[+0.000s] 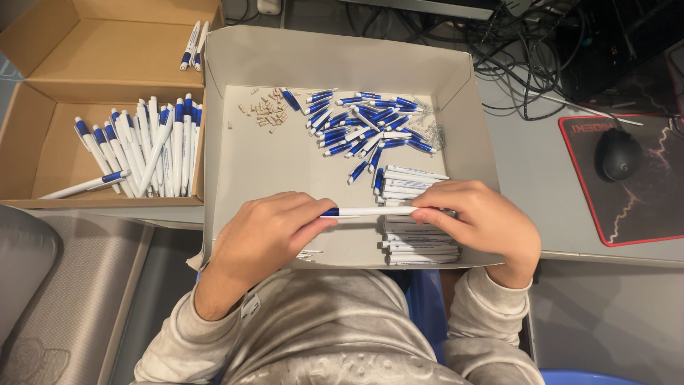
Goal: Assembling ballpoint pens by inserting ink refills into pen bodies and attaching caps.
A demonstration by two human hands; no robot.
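The person is sitting with a shallow grey tray (456,78) on their lap and holding one white pen with a blue end (370,211) level across it, at the tray's near edge. The left hand (267,232) is pinching the blue end between thumb and fingers, closed around it; the right hand (479,221) is gripping the white barrel's other end, fingers curled over it. Both hands are meeting on the same pen, as if pressing or twisting its two halves together.

Judging by how things are lying, the work looks partway through. At the tray's far side a loose heap of blue pen parts (370,125) is waiting, with a scatter of small tan pieces (267,110) at the far left of the tray and what seem to be thin clear or metal bits at the far right, too small to tell. Right beneath the right hand, inside the tray, white barrels (417,246) are stacked in a neat pile.

Left of the tray, an open brown cardboard box (43,153) is holding a good batch of finished-looking pens (153,146), and a couple more are resting in the box's far compartment. To the tray's right, a black mouse (617,153) is sitting on a red-edged pad on the table (531,164).
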